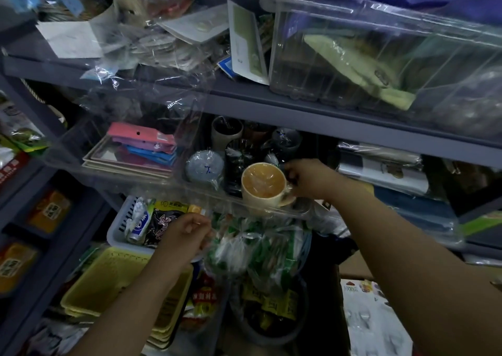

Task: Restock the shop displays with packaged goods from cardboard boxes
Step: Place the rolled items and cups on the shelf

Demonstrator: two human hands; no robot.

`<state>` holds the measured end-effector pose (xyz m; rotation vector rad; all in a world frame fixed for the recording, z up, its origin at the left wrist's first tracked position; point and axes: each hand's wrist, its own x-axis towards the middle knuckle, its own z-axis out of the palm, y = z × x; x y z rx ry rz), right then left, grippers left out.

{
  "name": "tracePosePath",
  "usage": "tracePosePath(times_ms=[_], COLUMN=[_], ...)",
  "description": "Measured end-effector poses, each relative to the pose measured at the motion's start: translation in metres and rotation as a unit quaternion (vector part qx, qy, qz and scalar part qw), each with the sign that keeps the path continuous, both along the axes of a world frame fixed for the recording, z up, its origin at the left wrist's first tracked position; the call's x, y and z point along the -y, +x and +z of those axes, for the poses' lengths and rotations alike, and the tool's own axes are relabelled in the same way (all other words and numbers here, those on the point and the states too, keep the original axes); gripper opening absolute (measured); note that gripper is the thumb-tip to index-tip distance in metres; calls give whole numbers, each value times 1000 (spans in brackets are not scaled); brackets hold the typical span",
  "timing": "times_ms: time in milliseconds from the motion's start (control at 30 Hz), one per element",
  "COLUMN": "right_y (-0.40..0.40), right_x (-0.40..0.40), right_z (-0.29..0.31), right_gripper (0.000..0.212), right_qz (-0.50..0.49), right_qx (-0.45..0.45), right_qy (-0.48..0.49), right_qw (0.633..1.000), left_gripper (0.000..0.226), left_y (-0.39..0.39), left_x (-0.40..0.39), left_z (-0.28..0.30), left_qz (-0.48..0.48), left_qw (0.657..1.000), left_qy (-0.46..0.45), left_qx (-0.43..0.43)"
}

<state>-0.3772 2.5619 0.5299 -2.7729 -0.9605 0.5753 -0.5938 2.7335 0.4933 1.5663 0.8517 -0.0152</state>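
The right hand [304, 177] holds a cream cup [264, 186] by its handle, the fingers curled round the handle on the cup's right side, so the grip is closed on the cup. The cup stands upright, its mouth up and covered with clear wrap, at the front right end of a clear plastic tray [116, 172] on the middle shelf [353, 131]. Behind it and to its left, inside the same tray, are other wrapped cups: a pale blue one [205, 167] with a mark on it and some dark ones [236, 165], close beside the cream cup. I think the cup must go back and a little to the left, away from the hand, to sit among them; the free space there looks narrow. The left hand [187, 230] is lower and to the left, its fingers pinching the front edge of the clear tray or some clear film there; I cannot tell which. It is farther from the cup than the right hand. The tray's front wall is hard to see because it is transparent. The bottom of the cup is partly hidden behind this wall, so I cannot say whether it rests on the tray floor.
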Motion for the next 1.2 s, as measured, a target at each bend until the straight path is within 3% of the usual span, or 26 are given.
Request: tracePosePath(times_ms=[67, 133, 233, 333, 433, 767, 900, 1033, 1200], right_y=[-3, -7, -11, -13, -16, -19, -35, -79, -131], right_x=[-1, -8, -18, -20, -15, -36, -5, 74, 222], right_z=[9, 6, -10, -29, -39, -34, -26, -7, -18], right_gripper=[66, 81, 77, 64, 90, 76, 79, 52, 38], right_qz=[-11, -2, -16, -62, -92, -48, -80, -154, -308], right_qx=[-47, -83, -77, -85, -82, -7, -7, 36, 25], right_qy=[100, 101, 73, 119, 159, 1, 131, 338, 351], right_qw=[994, 991, 994, 987, 980, 999, 988, 928, 884], left_gripper=[8, 8, 9, 8, 9, 15, 13, 12, 11], left_y=[0, 2, 4, 2, 1, 1, 3, 9, 12], left_x=[0, 2, 6, 8, 8, 21, 38, 70, 126], left_z=[-1, -2, -2, -4, -6, -9, -6, -7, -23], left_qz=[5, 1, -2, -11, -4, -16, -33, -76, -136], left_qw=[1000, 1000, 1000, 1000, 1000, 1000, 999, 996, 989], left_qy=[3, 0, -13, -11, -14, -6, 0, 17, 11], left_qx=[-3, -4, -5, -8, -9, -26, -24, -33, -60])
